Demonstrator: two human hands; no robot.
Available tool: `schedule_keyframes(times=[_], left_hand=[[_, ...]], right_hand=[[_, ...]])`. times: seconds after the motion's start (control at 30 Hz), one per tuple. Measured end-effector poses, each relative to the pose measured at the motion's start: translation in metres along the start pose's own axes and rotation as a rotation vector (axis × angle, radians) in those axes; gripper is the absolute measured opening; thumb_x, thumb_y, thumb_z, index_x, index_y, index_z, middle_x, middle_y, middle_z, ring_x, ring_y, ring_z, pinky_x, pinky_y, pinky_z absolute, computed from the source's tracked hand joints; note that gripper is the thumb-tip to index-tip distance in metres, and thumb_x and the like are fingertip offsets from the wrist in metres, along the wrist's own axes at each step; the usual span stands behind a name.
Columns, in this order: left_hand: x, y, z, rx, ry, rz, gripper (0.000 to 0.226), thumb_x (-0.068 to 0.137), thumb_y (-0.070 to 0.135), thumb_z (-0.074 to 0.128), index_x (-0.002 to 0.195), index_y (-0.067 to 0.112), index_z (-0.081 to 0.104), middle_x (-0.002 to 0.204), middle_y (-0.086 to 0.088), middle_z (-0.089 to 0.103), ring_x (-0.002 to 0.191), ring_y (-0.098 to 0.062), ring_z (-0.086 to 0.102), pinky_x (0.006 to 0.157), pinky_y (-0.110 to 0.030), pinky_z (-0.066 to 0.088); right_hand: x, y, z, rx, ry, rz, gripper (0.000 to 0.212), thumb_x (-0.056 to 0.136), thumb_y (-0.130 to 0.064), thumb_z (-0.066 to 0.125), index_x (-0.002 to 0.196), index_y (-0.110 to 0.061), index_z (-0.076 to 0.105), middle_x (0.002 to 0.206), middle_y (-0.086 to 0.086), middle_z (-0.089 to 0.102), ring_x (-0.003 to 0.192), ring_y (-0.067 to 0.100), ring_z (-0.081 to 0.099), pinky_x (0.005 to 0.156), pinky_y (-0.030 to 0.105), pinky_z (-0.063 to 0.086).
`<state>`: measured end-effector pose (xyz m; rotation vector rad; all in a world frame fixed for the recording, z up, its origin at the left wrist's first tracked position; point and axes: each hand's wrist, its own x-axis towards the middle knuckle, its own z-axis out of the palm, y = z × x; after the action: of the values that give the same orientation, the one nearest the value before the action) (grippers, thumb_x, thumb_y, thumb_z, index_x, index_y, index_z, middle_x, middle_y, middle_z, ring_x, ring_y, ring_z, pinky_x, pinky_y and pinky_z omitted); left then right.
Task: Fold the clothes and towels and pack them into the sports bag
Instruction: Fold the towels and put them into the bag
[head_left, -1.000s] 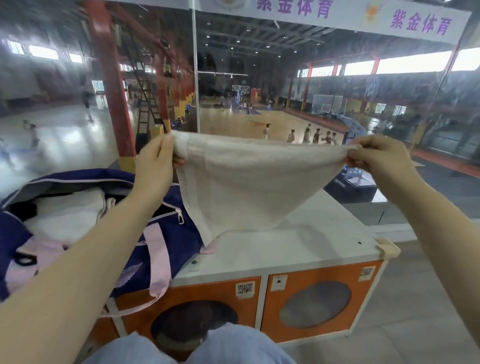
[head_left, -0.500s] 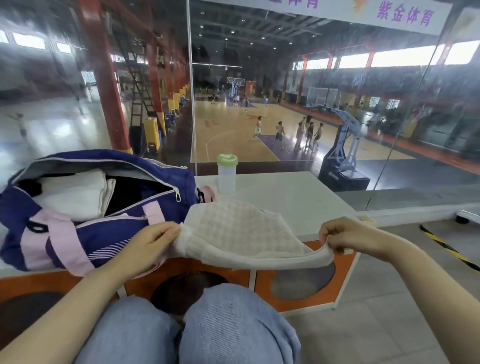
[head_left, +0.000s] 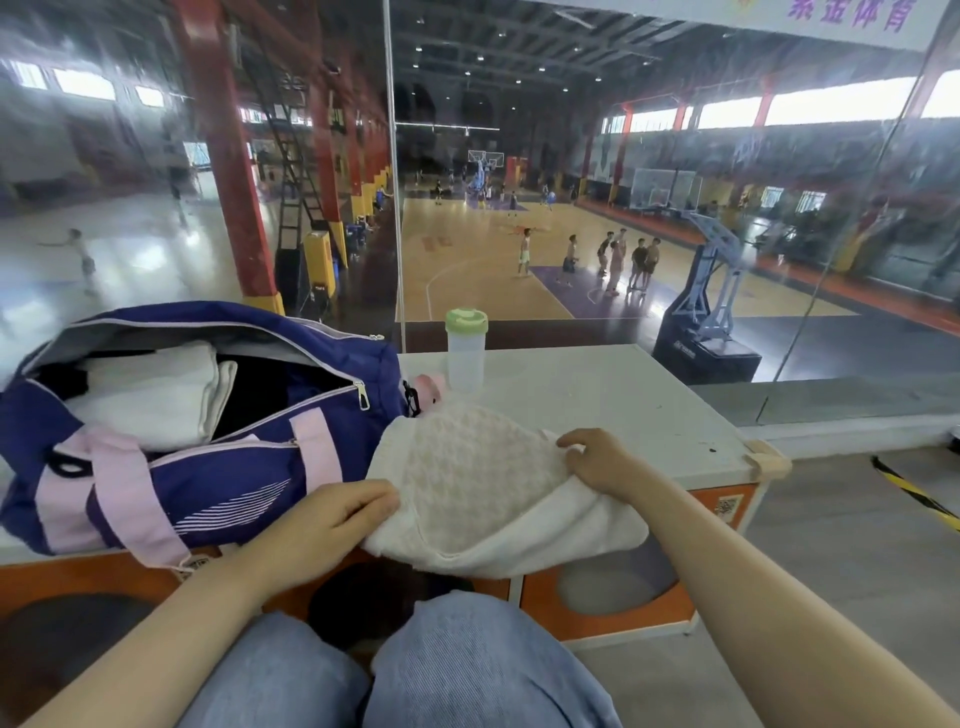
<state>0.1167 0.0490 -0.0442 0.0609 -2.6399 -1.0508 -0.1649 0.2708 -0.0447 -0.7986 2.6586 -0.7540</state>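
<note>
Gaping unzipped at nine o'clock on the white counter (head_left: 597, 395), the blue sports bag (head_left: 208, 467) holds folded white cloth (head_left: 150, 400). Left hand (head_left: 332, 519) pinches the white towel (head_left: 483, 488) at its near-left edge; right hand (head_left: 597, 460) presses curled fingers on its three-o'clock side.

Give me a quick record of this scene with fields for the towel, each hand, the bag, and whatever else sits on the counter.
towel: white towel lying on the white counter, front edge hanging over
left hand: left hand grips the towel's left edge
right hand: right hand rests on the towel's right side, fingers curled on the cloth
bag: blue sports bag, unzipped, folded white cloth inside
other: clear bottle with green lid, upright behind the towel
</note>
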Motion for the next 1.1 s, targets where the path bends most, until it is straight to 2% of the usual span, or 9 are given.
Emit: schedule_keyframes(times=[0.17, 0.27, 0.43, 0.5, 0.63, 0.73, 0.83, 1.0, 1.1], left_hand=[[-0.002, -0.002, -0.001, -0.009, -0.012, -0.005, 0.051, 0.087, 0.072, 0.038, 0.074, 0.026, 0.052, 0.070, 0.014, 0.051, 0.069, 0.001, 0.048, 0.067, -0.021, 0.040], [-0.001, 0.000, -0.002, -0.011, -0.013, 0.000, 0.044, 0.090, 0.064, 0.040, 0.075, 0.025, 0.053, 0.070, 0.013, 0.052, 0.069, 0.001, 0.048, 0.066, -0.020, 0.040], [0.003, 0.016, -0.009, -0.023, 0.062, 0.021, 0.039, 0.097, 0.051, 0.043, 0.077, 0.021, 0.054, 0.068, 0.007, 0.054, 0.066, 0.001, 0.049, 0.063, -0.017, 0.040], [0.005, 0.022, -0.012, -0.033, 0.077, 0.039, 0.029, 0.100, 0.037, 0.043, 0.075, 0.026, 0.053, 0.068, 0.014, 0.054, 0.066, 0.001, 0.049, 0.064, -0.017, 0.039], [0.009, 0.037, -0.016, -0.032, 0.091, 0.052, 0.030, 0.100, 0.038, 0.042, 0.077, 0.024, 0.055, 0.074, 0.009, 0.057, 0.072, -0.003, 0.053, 0.069, -0.021, 0.041], [0.010, 0.051, -0.017, -0.058, 0.114, 0.050, 0.027, 0.096, 0.040, 0.043, 0.077, 0.025, 0.055, 0.073, 0.008, 0.058, 0.072, -0.004, 0.054, 0.067, -0.020, 0.041], [0.013, 0.067, -0.011, -0.148, 0.192, 0.047, 0.027, 0.097, 0.041, 0.044, 0.076, 0.028, 0.056, 0.074, 0.010, 0.057, 0.072, -0.002, 0.053, 0.066, -0.017, 0.040], [0.032, 0.103, 0.008, 0.004, 0.164, 0.284, 0.023, 0.097, 0.042, 0.040, 0.089, 0.036, 0.060, 0.128, 0.020, 0.050, 0.124, -0.003, 0.045, 0.104, -0.014, 0.031], [0.034, 0.114, 0.019, 0.106, 0.243, 0.343, 0.029, 0.098, 0.039, 0.040, 0.090, 0.026, 0.065, 0.148, 0.016, 0.040, 0.140, -0.002, 0.029, 0.113, -0.017, 0.019]], right_hand=[[-0.001, -0.008, -0.007, -0.243, -0.085, 0.031, 0.045, 0.089, -0.044, 0.059, 0.128, -0.023, 0.054, 0.126, 0.002, 0.058, 0.110, 0.023, 0.054, 0.094, 0.033, 0.043], [-0.007, -0.008, -0.018, -0.287, -0.076, 0.024, 0.033, 0.086, -0.040, 0.062, 0.110, -0.018, 0.057, 0.109, 0.002, 0.060, 0.097, 0.021, 0.054, 0.083, 0.031, 0.043], [-0.021, 0.002, -0.052, 0.270, 0.086, 0.025, 0.019, 0.087, -0.022, 0.057, 0.070, -0.015, 0.052, 0.079, 0.004, 0.052, 0.076, 0.020, 0.049, 0.067, 0.030, 0.040], [-0.030, 0.001, -0.071, 0.364, 0.071, -0.045, 0.018, 0.091, -0.016, 0.052, 0.076, -0.017, 0.062, 0.090, -0.003, 0.060, 0.084, 0.016, 0.053, 0.072, 0.026, 0.041], [-0.049, -0.012, -0.101, 0.098, -0.166, -0.111, 0.033, 0.099, -0.023, 0.043, 0.100, -0.027, 0.076, 0.112, -0.015, 0.064, 0.104, 0.006, 0.057, 0.094, 0.026, 0.043], [-0.062, -0.024, -0.115, 0.046, -0.196, -0.076, 0.026, 0.093, -0.026, 0.054, 0.093, -0.015, 0.078, 0.104, -0.003, 0.070, 0.099, 0.018, 0.064, 0.090, 0.035, 0.053], [-0.081, -0.043, -0.127, 0.229, -0.096, -0.171, 0.020, 0.093, -0.020, 0.060, 0.089, -0.012, 0.078, 0.098, -0.002, 0.073, 0.096, 0.018, 0.064, 0.082, 0.026, 0.050], [-0.121, -0.088, -0.119, 0.360, 0.160, -0.385, 0.019, 0.091, -0.029, 0.065, 0.079, -0.026, 0.080, 0.089, -0.016, 0.072, 0.087, -0.003, 0.063, 0.087, 0.022, 0.046], [-0.145, -0.097, -0.104, 0.570, 0.192, -0.444, 0.020, 0.087, -0.013, 0.069, 0.090, -0.031, 0.079, 0.096, -0.008, 0.075, 0.088, 0.012, 0.067, 0.085, 0.036, 0.052]])
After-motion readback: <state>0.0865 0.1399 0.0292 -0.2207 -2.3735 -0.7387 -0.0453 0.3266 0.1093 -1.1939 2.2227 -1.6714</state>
